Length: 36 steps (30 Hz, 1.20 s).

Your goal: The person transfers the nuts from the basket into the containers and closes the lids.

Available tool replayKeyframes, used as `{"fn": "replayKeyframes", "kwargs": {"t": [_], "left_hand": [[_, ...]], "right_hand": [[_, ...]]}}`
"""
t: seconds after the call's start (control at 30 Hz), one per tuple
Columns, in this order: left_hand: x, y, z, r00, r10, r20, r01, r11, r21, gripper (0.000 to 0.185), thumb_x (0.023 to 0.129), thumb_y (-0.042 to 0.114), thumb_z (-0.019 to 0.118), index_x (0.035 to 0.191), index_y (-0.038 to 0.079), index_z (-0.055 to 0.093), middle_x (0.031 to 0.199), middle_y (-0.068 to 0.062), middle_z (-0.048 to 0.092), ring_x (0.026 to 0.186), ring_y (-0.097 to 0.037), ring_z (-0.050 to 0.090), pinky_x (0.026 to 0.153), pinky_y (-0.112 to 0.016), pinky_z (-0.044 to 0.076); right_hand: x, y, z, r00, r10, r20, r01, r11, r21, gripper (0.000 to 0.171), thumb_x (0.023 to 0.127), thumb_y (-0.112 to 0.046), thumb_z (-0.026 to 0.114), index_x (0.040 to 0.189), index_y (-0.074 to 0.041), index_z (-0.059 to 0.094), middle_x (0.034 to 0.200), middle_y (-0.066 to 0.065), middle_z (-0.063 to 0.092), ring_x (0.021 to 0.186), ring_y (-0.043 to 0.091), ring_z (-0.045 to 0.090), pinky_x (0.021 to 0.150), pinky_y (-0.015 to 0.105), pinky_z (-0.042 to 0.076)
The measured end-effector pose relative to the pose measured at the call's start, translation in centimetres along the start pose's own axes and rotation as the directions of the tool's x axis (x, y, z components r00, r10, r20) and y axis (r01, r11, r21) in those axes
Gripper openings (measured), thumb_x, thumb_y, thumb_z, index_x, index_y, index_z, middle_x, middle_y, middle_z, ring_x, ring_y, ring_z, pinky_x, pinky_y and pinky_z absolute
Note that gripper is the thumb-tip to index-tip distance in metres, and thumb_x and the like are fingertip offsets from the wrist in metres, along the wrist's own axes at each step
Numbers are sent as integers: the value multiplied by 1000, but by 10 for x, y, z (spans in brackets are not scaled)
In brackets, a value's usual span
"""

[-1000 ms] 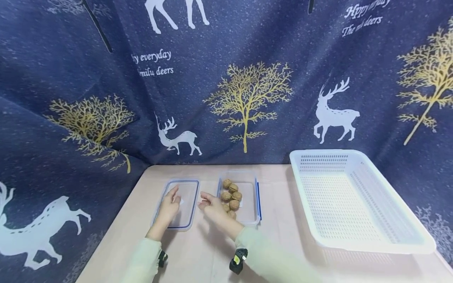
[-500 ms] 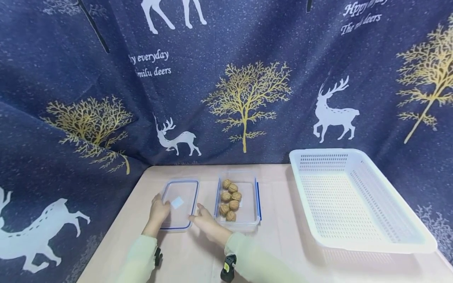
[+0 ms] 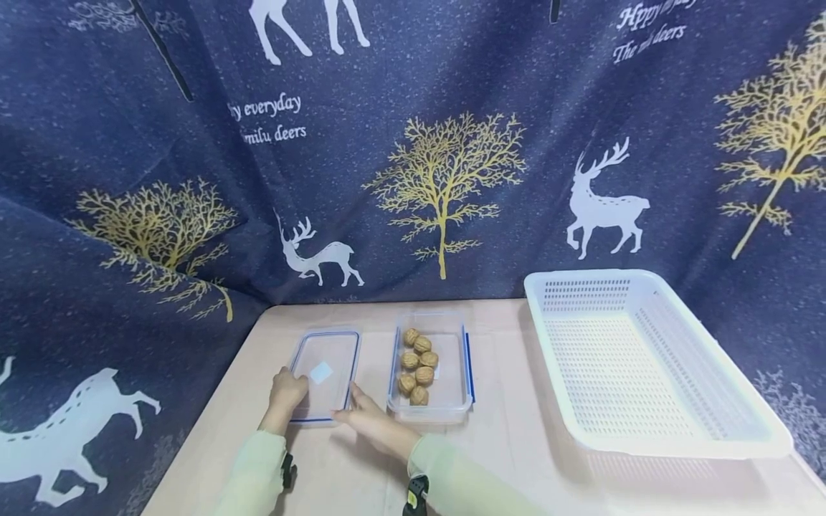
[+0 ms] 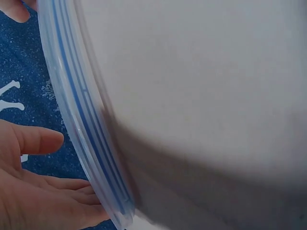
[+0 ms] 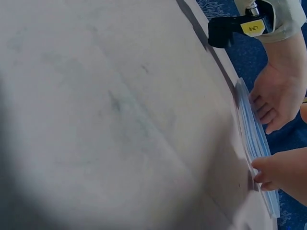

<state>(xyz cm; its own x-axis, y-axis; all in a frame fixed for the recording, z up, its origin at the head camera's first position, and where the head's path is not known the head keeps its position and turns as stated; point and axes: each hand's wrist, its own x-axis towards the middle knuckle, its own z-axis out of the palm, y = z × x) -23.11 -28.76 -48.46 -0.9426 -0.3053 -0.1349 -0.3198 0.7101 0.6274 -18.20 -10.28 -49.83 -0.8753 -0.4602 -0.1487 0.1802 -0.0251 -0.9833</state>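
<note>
A clear plastic lid with a blue seal [image 3: 332, 390] lies on the table, a pale square label on it. At its left edge my left hand [image 3: 288, 390] grips the lid, fingers round the side; in the left wrist view the thumb [image 4: 43, 140] stands above those fingers, beyond the lid's edge [image 4: 79, 110]. My right hand [image 3: 373, 421] holds the near right corner; in the right wrist view its fingertips [image 5: 259, 172] are bent against the edge. Right of the lid, a clear food container [image 3: 452, 383] holds several walnuts [image 3: 424, 376].
A large white plastic basket [image 3: 619, 373] with slotted walls stands on the right of the table [image 3: 503, 444]. A dark blue cloth [image 3: 387, 72] with deer and trees hangs behind the table's back edge.
Both hands have come down to the lid and moved toward its near end. My left hand went from above the lid to its left edge; my right hand left the container's side for the corner.
</note>
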Motion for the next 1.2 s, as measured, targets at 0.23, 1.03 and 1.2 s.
{"fn": "replayKeyframes", "kwargs": {"t": [0.23, 1.03, 1.2], "left_hand": [[-4, 0, 0, 999, -41, 8, 41, 998, -57, 64, 88, 8, 37, 135, -29, 13, 133, -53, 19, 125, -66, 22, 108, -65, 25], [-13, 15, -19, 997, 4, -73, -13, 991, -130, 63, 88, 10, 38, 136, -26, 20, 133, -51, 24, 124, -63, 28, 109, -64, 25], [-18, 25, -26, 997, 12, -82, -29, 979, -204, 63, 90, 9, 39, 139, -24, 17, 138, -48, 20, 128, -62, 24, 111, -63, 23]], "right_hand": [[-1, 2, 2, 1000, 10, -6, -10, 999, -41, 88, 84, -14, 68, 151, 5, 12, 155, 29, 12, 142, 46, 14, 115, 60, 8], [-9, -20, 1, 999, -40, -26, 38, 996, -80, 89, 86, -17, 68, 153, 0, 11, 157, 23, 12, 143, 42, 14, 116, 58, 12], [-11, -29, -3, 998, -57, -23, 55, 995, -81, 90, 87, -21, 67, 153, -3, 10, 159, 18, 11, 143, 41, 15, 116, 58, 13]]}}
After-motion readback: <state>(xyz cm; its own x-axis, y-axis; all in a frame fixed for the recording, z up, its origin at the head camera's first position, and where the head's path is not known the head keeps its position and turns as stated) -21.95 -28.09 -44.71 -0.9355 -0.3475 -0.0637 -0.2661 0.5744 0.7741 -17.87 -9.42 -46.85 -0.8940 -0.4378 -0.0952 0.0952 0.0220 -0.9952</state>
